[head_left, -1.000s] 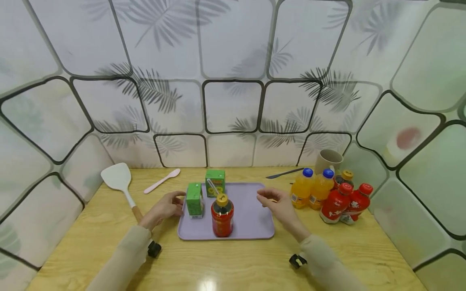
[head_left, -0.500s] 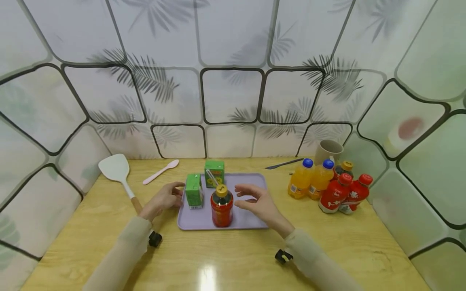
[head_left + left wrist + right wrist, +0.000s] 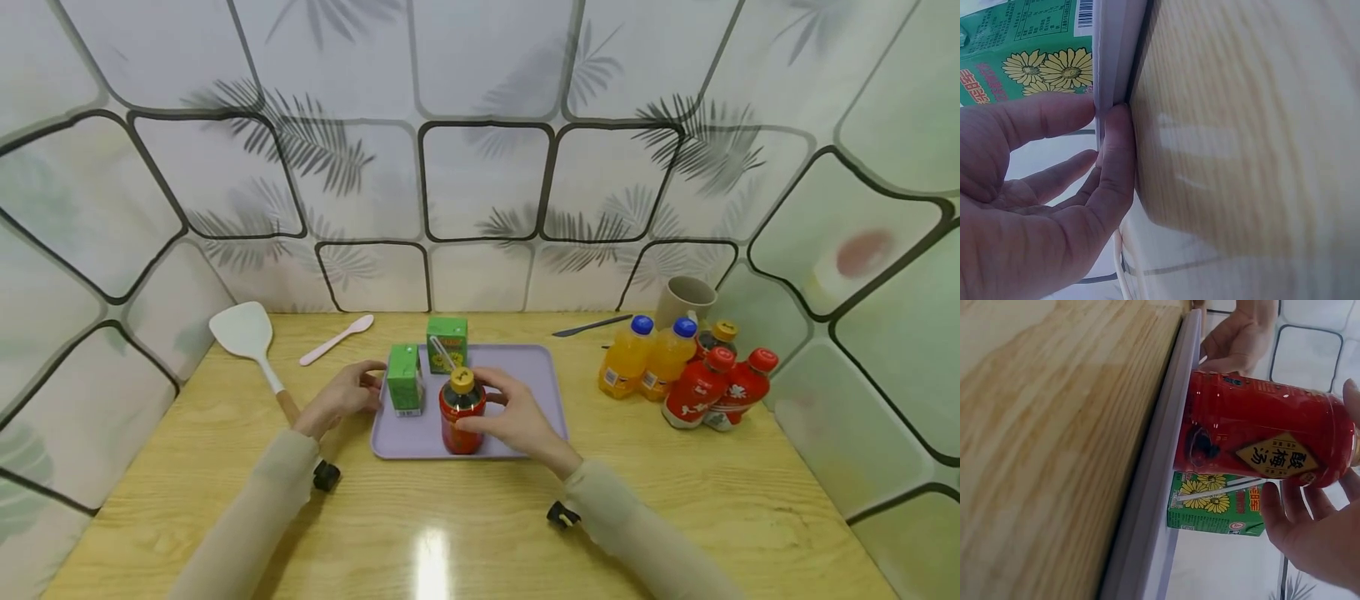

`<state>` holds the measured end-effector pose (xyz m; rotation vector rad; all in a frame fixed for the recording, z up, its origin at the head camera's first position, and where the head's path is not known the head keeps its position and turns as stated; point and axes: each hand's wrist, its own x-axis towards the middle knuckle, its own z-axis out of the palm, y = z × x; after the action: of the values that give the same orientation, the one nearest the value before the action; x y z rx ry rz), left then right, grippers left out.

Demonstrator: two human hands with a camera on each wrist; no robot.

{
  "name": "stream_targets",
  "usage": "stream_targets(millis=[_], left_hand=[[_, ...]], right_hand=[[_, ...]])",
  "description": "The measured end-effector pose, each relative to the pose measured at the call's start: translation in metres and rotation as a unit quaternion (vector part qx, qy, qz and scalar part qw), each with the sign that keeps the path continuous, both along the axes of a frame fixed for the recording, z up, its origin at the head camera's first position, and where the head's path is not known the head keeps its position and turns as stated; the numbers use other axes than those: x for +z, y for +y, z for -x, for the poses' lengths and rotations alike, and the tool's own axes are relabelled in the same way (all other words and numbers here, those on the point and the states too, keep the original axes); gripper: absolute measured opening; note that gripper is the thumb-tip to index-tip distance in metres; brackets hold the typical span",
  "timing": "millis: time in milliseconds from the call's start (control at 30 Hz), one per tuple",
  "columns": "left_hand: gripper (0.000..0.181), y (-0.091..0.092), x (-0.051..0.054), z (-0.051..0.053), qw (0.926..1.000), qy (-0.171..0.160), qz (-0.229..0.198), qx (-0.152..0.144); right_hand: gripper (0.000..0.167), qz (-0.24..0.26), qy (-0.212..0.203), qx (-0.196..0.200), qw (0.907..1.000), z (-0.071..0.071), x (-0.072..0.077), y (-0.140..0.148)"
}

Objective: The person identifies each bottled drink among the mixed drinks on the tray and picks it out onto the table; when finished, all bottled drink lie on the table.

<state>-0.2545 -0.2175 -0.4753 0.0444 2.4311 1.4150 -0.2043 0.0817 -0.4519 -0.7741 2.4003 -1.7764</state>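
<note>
A lilac tray (image 3: pixel 536 396) holds two green drink cartons, one at the left (image 3: pixel 405 383) and one at the back (image 3: pixel 450 337); a clear straw (image 3: pixel 444 354) shows in front of the back one. My left hand (image 3: pixel 347 396) pinches the tray's left rim (image 3: pixel 1113 56), thumb above and finger beneath. At the tray's front stands a red-labelled drink bottle (image 3: pixel 1254 425) with a yellow cap (image 3: pixel 462 380), upright. Curled round its upper part, my right hand (image 3: pixel 517 417) has the thumb in front and the fingers behind. How firmly they press is unclear.
Orange drink bottles (image 3: pixel 628 357), red bottles (image 3: pixel 697 387) and a beige mug (image 3: pixel 686 300) cluster at the right. A dark knife (image 3: pixel 592 326) lies at the back. A pink spoon (image 3: pixel 337 340) and a white spatula (image 3: pixel 243 329) lie at the left.
My right hand has moved left from the tray's right side to the red-labelled bottle and closed round it. My left hand stays at the tray's rim. The head view has tilted down slightly.
</note>
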Motion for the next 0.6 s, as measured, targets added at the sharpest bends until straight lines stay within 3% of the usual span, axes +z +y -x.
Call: stream_targets(millis=[167, 400, 600], left_hand=[[0.066, 0.001, 0.001, 0.000, 1.0000, -0.005, -0.002, 0.003], [0.067, 0.003, 0.001, 0.000, 0.9999, -0.008, -0.002, 0.009], [0.066, 0.003, 0.001, 0.000, 0.9999, -0.008, -0.008, 0.007]], right_hand=[[0.072, -0.014, -0.008, -0.016, 0.9997, -0.002, -0.002, -0.004], [0.071, -0.012, -0.046, -0.085, 0.9953, -0.003, -0.006, 0.002], [0.068, 0.006, -0.036, -0.101, 0.9942, -0.001, -0.002, 0.019]])
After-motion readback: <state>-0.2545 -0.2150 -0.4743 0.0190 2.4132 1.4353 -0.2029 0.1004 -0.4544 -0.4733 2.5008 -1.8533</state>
